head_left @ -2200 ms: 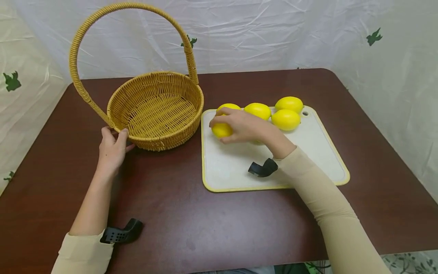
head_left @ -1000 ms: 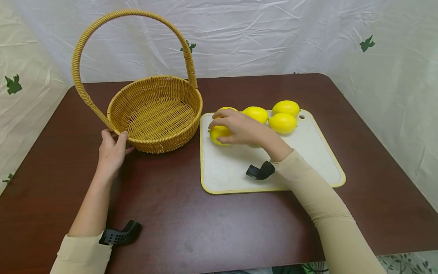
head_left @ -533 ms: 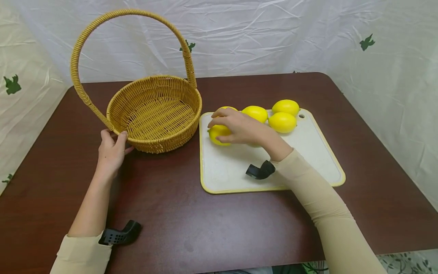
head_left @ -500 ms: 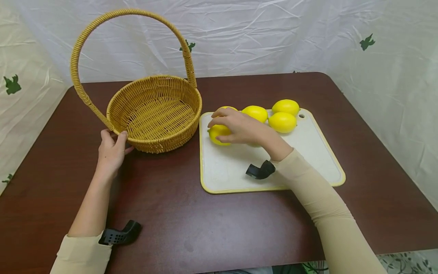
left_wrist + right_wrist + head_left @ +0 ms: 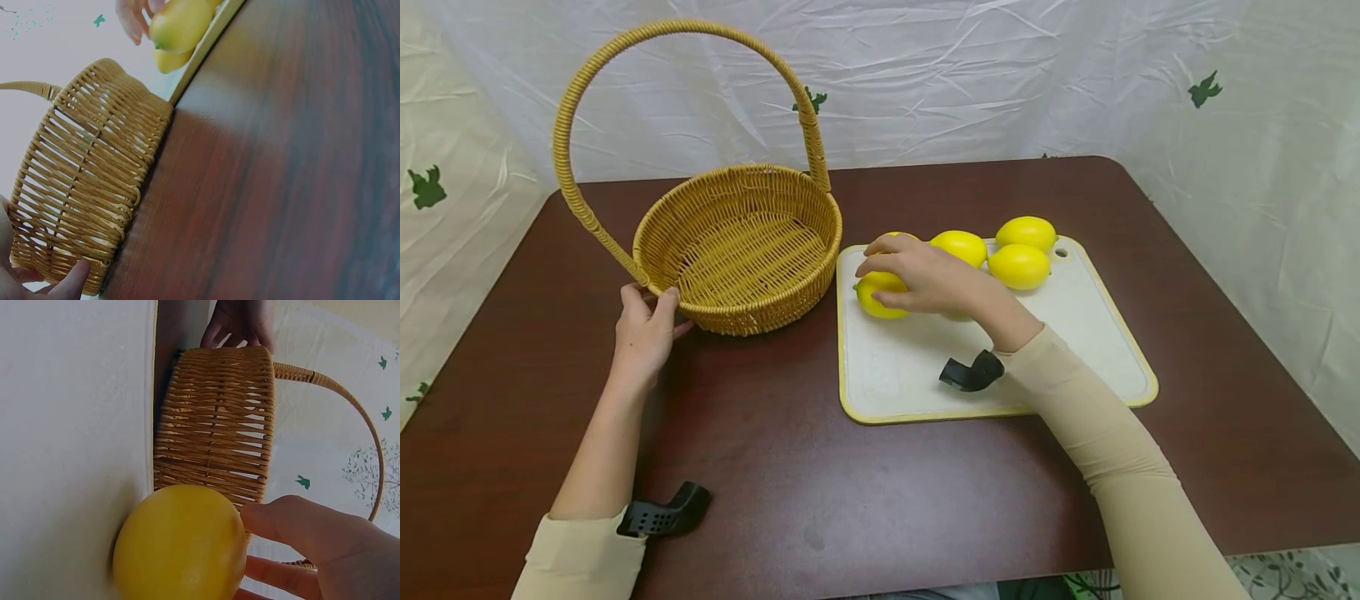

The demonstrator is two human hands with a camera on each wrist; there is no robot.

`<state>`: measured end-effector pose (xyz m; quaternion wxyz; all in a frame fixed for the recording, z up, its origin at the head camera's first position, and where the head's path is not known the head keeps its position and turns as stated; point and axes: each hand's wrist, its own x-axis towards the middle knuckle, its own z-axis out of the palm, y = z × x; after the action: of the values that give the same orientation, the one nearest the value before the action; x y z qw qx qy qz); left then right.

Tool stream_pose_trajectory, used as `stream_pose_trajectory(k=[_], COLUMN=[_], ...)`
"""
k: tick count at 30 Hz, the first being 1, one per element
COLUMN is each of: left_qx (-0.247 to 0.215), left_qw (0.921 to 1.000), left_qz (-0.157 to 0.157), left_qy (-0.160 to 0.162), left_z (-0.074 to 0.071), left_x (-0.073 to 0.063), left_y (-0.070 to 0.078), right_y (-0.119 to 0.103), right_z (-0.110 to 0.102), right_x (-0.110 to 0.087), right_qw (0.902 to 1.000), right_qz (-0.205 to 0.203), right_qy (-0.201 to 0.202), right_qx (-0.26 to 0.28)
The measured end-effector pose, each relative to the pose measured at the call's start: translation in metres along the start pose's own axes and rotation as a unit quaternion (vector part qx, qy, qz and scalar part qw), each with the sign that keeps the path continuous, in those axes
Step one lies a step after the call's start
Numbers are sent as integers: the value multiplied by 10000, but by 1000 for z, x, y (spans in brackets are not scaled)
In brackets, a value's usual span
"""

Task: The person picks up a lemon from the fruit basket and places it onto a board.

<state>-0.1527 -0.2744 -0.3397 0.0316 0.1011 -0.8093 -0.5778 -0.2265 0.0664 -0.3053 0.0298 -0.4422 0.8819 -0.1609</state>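
My left hand point(image 5: 647, 333) grips the near-left rim of the round wicker basket point(image 5: 752, 317), close to where its tall handle starts. In the left wrist view, the thumb and fingers of that hand sit at the basket's woven side. The basket has nothing in it. My right hand point(image 5: 932, 275) reaches down over a lemon point(image 5: 876, 302) at the left end of the white cutting board point(image 5: 917, 383). Its thumb lies against the lemon's near side and its fingers curl over the far side. In the right wrist view, the lemon point(image 5: 178, 547) rests close against the board.
Behind the right hand lies a partly covered lemon point(image 5: 898, 236). Further right on the board are a single lemon point(image 5: 961, 245) and a touching pair, a front lemon point(image 5: 1019, 267) and a back lemon point(image 5: 1027, 232). The dark wooden table point(image 5: 820, 500) meets white cloth point(image 5: 970, 83) behind.
The head view has tilted slightly since the oldest frame. My right thumb has moved up a little on the lemon, showing more of its near side. The left hand and basket stay put.
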Motion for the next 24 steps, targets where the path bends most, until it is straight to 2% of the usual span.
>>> stream_pose_trajectory(k=[13, 18, 21, 24], left_qx=[103, 524, 892, 1387], left_qw=[9997, 9964, 9912, 9840], left_qz=[-31, 41, 42, 7], left_qy=[-224, -672, -974, -1115], left_z=[-2, -10, -16, -21], left_x=[3, 2, -1, -4], left_y=[-1, 1, 3, 5], right_y=[3, 6, 8, 11], right_z=[-1, -1, -1, 0], right_x=[-7, -13, -16, -20], right_qw=[9999, 9991, 9983, 9976], right_qz=[15, 239, 285, 261], right_qy=[158, 344, 501, 639], right_qx=[-15, -72, -52, -42])
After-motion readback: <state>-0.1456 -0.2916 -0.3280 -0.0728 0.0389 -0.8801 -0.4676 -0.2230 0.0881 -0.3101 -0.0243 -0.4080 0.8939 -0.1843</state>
